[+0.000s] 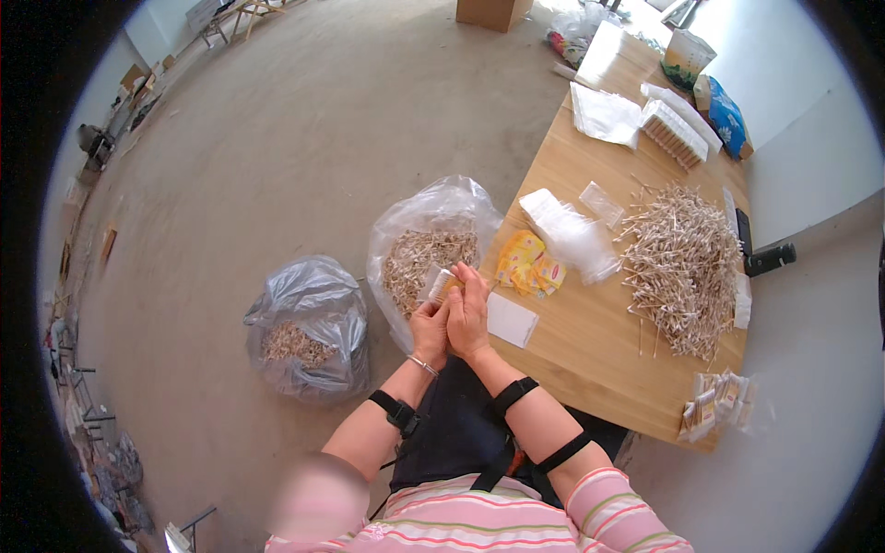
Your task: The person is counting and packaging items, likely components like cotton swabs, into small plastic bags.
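Observation:
My hands meet in front of me at the table's left edge, around a small clear packet of cotton swabs [437, 284]. My left hand [428, 330] is closed at the packet's lower end. Pressed along its side is my right hand [469, 311], fingers together and partly covering the swabs. Just beyond the hands stands a large clear bag [475, 198] full of loose cotton swabs. To the right on the table lie yellow printed cards [527, 261], a stack of clear plastic sleeves [564, 230] and a white card [512, 320].
A big heap of cotton swabs [682, 267] covers the wooden table's [590, 369] right side. Filled packets [719, 403] sit at the near right corner. Farther back are bundled swabs [674, 132] and a blue package [724, 118]. A grey bag [309, 286] stands on the floor at left.

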`<state>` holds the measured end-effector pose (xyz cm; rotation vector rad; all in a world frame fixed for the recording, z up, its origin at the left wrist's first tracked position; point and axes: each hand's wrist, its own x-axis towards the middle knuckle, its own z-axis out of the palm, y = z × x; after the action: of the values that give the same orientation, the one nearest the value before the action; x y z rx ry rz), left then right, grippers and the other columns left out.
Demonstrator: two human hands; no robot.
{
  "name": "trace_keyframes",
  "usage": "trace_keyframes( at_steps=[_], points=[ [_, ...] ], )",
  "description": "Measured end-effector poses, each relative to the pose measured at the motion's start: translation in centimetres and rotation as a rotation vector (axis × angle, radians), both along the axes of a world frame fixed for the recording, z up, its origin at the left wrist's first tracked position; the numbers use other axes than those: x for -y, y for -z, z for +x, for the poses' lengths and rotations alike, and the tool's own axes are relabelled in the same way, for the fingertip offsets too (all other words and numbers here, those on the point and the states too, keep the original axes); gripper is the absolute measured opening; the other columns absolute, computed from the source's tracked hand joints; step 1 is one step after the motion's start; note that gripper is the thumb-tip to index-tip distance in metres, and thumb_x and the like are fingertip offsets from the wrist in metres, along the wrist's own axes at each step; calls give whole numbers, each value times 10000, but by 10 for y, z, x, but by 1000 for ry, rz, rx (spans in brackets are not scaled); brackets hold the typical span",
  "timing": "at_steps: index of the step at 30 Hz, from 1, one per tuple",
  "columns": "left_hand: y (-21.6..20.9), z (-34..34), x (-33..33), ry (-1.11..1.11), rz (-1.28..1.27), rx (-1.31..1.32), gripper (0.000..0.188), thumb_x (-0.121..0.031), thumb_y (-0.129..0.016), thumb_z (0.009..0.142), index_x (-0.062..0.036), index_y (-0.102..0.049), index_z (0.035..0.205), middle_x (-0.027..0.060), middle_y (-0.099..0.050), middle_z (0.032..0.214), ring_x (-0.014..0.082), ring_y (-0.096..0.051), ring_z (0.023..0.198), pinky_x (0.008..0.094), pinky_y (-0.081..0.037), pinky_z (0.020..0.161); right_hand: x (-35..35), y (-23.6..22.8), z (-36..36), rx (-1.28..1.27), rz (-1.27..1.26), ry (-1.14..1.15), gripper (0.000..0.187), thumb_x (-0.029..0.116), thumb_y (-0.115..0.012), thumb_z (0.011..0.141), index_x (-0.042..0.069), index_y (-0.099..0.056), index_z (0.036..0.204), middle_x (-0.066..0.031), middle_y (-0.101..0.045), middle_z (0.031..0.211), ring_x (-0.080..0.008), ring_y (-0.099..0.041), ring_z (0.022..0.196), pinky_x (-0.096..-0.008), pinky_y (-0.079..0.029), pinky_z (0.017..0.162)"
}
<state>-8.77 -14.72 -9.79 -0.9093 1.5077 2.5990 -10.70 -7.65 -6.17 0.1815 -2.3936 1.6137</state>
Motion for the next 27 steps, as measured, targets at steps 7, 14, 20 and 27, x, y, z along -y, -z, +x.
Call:
trace_keyframes(
  at_steps=[7,14,20,27],
  points=[
    [-12,-10,6,123,-55,-20,184,-198,-688,857,-17,-653,847,0,-630,763,62,-550,640,211,-446,543,1,2,-2,97,-52,27,385,122,-461,900,-7,-449,1263,-192,-532,1198,-358,-397,1187,-438,-285,1046],
    [-9,-21,4,64,124,-68,170,-140,-683,854,-11,-652,960,25,-655,859,97,-603,701,240,-507,599,5,7,-5,-15,9,75,417,143,-467,899,5,-445,1292,-198,-522,1212,-348,-390,1179,-447,-280,1036],
    [-13,-18,9,207,59,19,186,-90,-595,899,-32,-638,1071,31,-653,970,129,-631,818,273,-535,677,8,3,-4,34,77,39,423,143,-483,894,19,-450,1297,-183,-539,1175,-324,-388,1157,-430,-281,1022],
    [-25,-37,38,129,23,-8,194,-160,-650,871,-7,-653,990,11,-650,883,62,-573,765,209,-463,638,11,1,-7,21,137,102,394,177,-449,940,-50,-454,1262,-169,-559,1025,-318,-455,1039,-423,-342,953]
  ],
)
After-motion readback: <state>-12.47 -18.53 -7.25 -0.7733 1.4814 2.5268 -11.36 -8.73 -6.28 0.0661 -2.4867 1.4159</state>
